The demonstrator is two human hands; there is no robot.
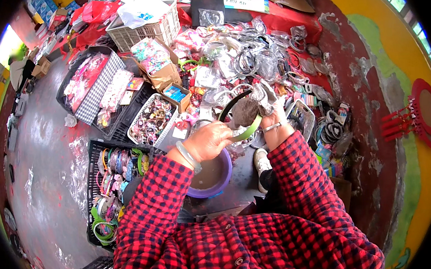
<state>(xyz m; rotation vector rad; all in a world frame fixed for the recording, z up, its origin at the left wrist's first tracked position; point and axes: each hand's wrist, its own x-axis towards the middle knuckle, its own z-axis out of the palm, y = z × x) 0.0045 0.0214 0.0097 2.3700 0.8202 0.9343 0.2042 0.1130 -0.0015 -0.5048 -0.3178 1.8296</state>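
Observation:
In front of me my left hand (209, 141) is closed on one end of a headband (248, 131), which shows a green stretch and a black stretch. My right hand (275, 120) is closed around a grey, wet-looking cloth (264, 94) at the headband's other side. Inside the curve is a fuzzy grey-brown piece (245, 112); whether it belongs to the headband or the cloth I cannot tell. Below my left hand stands a purple basin (226, 169) with murky water (209, 177), partly hidden by my wrist and sleeve.
Left of the basin, a black crate (93, 158) holds several hair bands. A white basket (164, 133) of small hair ties stands beyond, near a cardboard box (164, 77). Ahead lies a heap of bagged accessories (250, 62). A small white basket (301, 116) is at right.

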